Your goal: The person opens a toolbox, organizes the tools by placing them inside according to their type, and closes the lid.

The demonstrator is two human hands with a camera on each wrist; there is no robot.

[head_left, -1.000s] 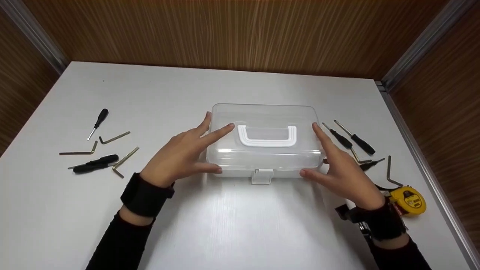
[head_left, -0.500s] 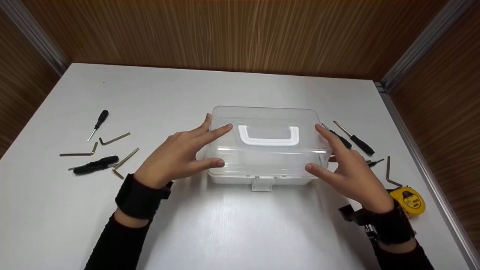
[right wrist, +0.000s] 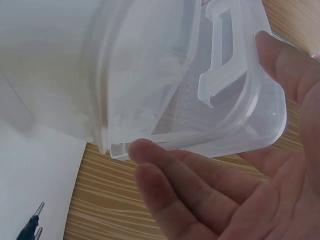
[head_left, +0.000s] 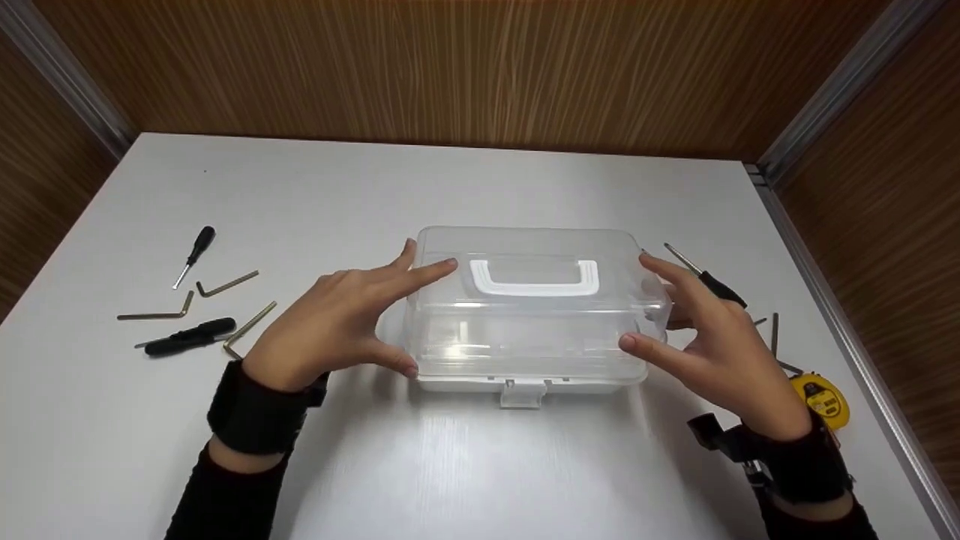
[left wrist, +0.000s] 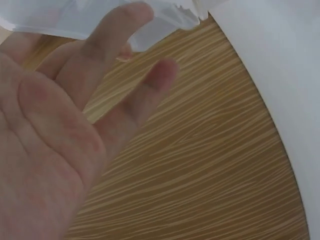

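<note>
- Well, some things are hard to see: the clear plastic box [head_left: 529,315] is see-through, so its inside is only glare and reflections, and I cannot tell if sth lies in it.
- The tools on the right are partly hidden behind the right hand [head_left: 712,345]: one black-handled screwdriver [head_left: 705,277] shows past the fingers, an L-shaped hex key [head_left: 776,341] only in part, and the yellow tape measure [head_left: 825,397] peeks out beside the wrist.
- Left wrist view is mostly palm; only a corner of the box shows at the top, w/ fingertips on it.
- The box sits about mid-table [head_left: 465,465], its long axis running left to right, the latch [head_left: 523,391] facing the person, the white handle [head_left: 534,276] on top of the lid.
- The lid's front edge stands up from the base; the gap shows along the front and also in the right wrist view.
- Left hand [head_left: 337,322]: fingers fairly straight, thumb under the lid's front-left corner, other fingers on the lid's top and side. It grasps the lid at that end.
- Right hand: same on the other end, thumb at the front-right edge, fingers spread along the lid's side. Grasping the lid too, not clenched.
- Far left of the table, well apart from the box: two small black screwdrivers [head_left: 191,337] and three hex keys [head_left: 225,285].
</note>
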